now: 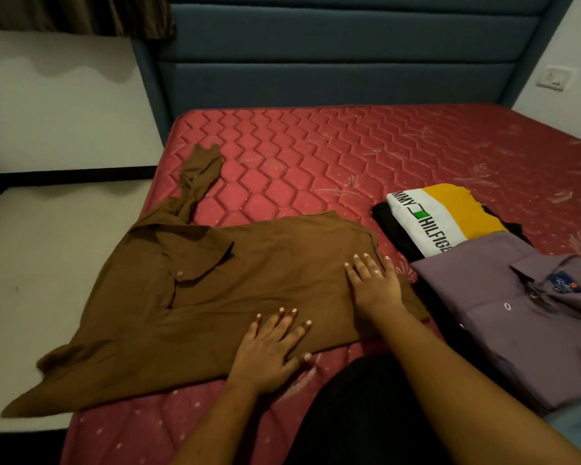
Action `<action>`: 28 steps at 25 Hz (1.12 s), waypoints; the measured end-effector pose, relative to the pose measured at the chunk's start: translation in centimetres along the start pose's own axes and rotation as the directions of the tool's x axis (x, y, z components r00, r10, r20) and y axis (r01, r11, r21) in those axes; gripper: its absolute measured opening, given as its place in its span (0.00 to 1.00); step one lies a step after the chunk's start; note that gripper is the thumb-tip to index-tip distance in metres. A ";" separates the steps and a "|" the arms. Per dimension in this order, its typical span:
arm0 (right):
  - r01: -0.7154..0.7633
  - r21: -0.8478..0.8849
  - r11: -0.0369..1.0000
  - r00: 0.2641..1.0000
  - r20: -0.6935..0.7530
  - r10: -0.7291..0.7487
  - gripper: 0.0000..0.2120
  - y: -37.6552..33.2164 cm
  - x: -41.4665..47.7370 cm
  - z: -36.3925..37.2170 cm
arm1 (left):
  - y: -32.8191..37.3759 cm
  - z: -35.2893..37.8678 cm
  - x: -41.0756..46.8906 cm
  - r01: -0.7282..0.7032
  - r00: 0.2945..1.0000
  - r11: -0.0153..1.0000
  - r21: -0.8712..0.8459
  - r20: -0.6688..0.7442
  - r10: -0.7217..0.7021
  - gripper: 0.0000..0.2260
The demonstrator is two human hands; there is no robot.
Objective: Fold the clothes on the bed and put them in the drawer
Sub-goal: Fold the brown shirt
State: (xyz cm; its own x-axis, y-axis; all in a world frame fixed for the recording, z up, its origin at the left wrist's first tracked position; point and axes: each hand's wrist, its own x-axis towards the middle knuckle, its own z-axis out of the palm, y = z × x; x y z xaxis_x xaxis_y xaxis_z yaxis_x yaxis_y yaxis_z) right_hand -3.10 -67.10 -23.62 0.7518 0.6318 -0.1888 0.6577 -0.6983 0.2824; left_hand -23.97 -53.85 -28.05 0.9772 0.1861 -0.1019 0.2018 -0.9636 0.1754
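Observation:
A brown shirt (188,297) lies spread over the near left part of the red mattress (332,156), one sleeve stretched toward the headboard and its left side hanging past the mattress edge. My left hand (269,350) lies flat on the shirt's near hem, fingers straight. My right hand (376,283) presses flat on the shirt's right side, a ring on one finger. To the right sits a folded purple shirt (517,317). Behind it lies a folded white and yellow T-shirt (450,216) on top of a black garment (393,229).
A blue padded headboard (332,62) stands behind the mattress. Light floor (47,263) runs along the left side of the bed, under a white wall. A wall socket (554,77) sits at the upper right. My dark-clothed knee (356,414) rests on the near mattress edge.

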 end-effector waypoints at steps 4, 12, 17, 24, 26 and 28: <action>0.376 0.278 0.884 0.927 -0.123 -0.355 0.29 -13.2 -2.4 -4.7 | -4.9 -1.6 -5.1 0.248 0.967 0.968 -0.031 -0.044 -0.250 0.34; 0.569 0.404 0.716 0.822 -0.298 -0.485 0.31 -26.9 -7.0 -2.3 | -12.1 -0.3 -13.0 0.502 0.848 0.852 -0.148 -0.111 -0.519 0.28; 0.616 0.259 0.744 0.787 -0.253 -0.563 0.33 -23.8 -3.5 -2.1 | -11.6 0.0 -10.6 0.530 0.823 0.841 -0.114 -0.173 -0.542 0.34; 0.791 -0.026 0.611 0.598 -0.173 -0.783 0.30 -11.3 0.5 0.0 | -6.0 0.4 -3.7 0.331 0.927 0.935 -0.127 -0.139 -0.347 0.38; 0.769 -0.049 0.637 0.618 -0.198 -0.761 0.30 -7.5 1.3 0.9 | -3.8 0.6 -1.5 0.288 0.942 0.951 -0.111 -0.145 -0.302 0.39; 0.686 0.006 0.728 0.708 -0.235 -0.666 0.30 -3.8 1.4 2.3 | -1.9 0.7 0.9 0.249 0.953 0.963 -0.103 -0.150 -0.263 0.38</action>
State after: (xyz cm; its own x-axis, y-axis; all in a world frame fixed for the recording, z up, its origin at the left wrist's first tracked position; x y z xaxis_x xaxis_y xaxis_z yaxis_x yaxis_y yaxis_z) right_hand -4.44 -64.35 -27.10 0.0839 0.9913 -0.1010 0.9945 -0.0769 0.0707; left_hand -23.47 -52.01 -29.20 0.8881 0.4596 0.0037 0.4449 -0.8617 0.2441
